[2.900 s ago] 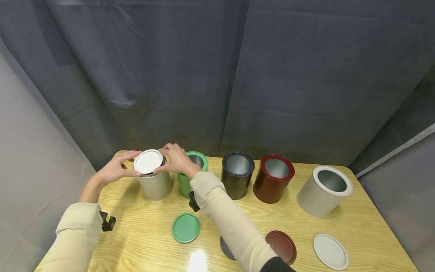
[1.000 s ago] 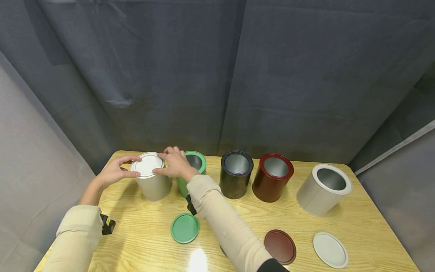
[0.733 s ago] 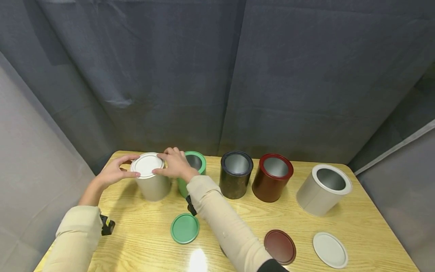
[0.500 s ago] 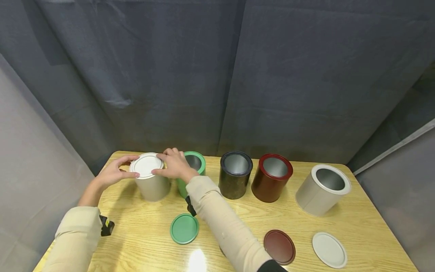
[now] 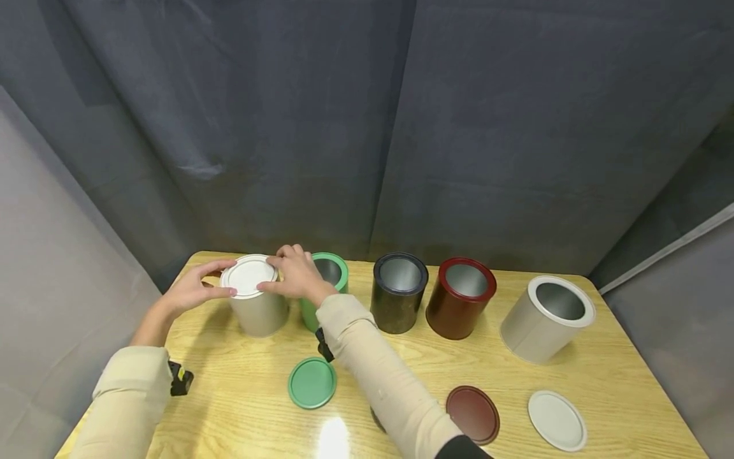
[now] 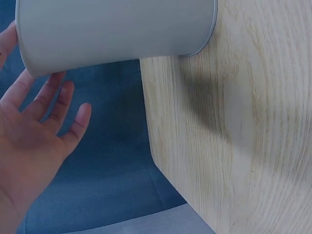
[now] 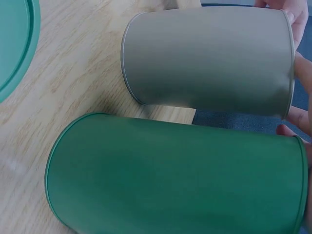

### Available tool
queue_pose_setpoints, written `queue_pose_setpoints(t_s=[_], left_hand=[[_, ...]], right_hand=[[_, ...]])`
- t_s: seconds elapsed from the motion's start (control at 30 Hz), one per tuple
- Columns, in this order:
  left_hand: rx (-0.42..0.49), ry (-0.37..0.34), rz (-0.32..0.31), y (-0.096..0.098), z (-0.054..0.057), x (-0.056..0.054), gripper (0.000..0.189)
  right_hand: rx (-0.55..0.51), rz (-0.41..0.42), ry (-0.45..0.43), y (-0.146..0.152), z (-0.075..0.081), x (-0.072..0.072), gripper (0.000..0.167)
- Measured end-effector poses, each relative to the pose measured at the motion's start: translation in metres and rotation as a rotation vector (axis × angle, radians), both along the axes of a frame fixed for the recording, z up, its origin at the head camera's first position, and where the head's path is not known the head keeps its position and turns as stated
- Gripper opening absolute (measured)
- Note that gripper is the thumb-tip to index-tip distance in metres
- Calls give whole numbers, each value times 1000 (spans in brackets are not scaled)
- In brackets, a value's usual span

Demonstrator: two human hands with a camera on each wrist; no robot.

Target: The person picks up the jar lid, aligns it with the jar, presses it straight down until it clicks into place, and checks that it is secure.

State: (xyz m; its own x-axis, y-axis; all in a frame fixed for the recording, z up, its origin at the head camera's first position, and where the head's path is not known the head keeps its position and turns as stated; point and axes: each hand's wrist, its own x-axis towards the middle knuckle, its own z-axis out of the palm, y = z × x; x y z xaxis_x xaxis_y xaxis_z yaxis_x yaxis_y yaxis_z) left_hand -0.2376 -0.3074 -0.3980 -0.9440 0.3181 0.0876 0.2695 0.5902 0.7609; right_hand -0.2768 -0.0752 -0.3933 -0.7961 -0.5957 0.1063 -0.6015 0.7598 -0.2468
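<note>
A cream-coloured paint can (image 5: 260, 317) stands upright at the left end of the row, and a white lid (image 5: 249, 275) lies level within its rim. My left hand (image 5: 190, 290) holds the left side of that lid between thumb and index finger; in the left wrist view its other fingers are spread loosely beside the can wall (image 6: 117, 34). On the opposite side my right hand (image 5: 299, 277) grips the lid's edge with thumb and index finger, its wrist passing over the green can (image 5: 310, 315). Whether the lid is fully seated I cannot tell.
Open cans in black (image 5: 395, 312), dark red (image 5: 455, 319) and off-white (image 5: 533, 331) continue the row rightward. In front lie a green lid (image 5: 312, 384), a dark red lid (image 5: 473, 414) and a pale lid (image 5: 557, 421). A dark lid (image 5: 376, 419) is mostly hidden under my right sleeve.
Nearly three seconds ago the white lid was held on top of the can with a dark gap under it. It then came down into the rim; both hands have stayed on it since.
</note>
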Motion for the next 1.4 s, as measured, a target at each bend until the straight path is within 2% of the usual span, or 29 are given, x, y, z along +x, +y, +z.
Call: queue_pose_setpoints(t_s=[0.1,0.27,0.4,0.6,0.77,0.9,1.13,1.27,1.4], left_hand=[[-21,21,12,-2,0,0,54],[-62,65,70,-7,-1,1,46],[-82,68,93,-6,1,3,46],[-71,49,91,-6,1,4,46],[-68,69,81,-6,-1,4,44],[-85,87,78,-5,0,3,42],[-125,72,66,-3,3,0,44],[-140,75,59,-3,3,-4,45],[-165,114,68,-2,6,-4,46]], right_hand=[[-53,-17,-19,0,2,1,57],[-121,-38,-47,1,4,1,47],[-142,-54,-68,1,5,2,44],[-143,-70,-101,1,3,3,44],[-136,-74,-106,0,1,3,44],[-131,-75,-99,0,0,2,43],[-124,-74,-86,2,-1,0,44],[-145,-65,-66,4,1,0,47],[-196,-44,-43,6,6,2,50]])
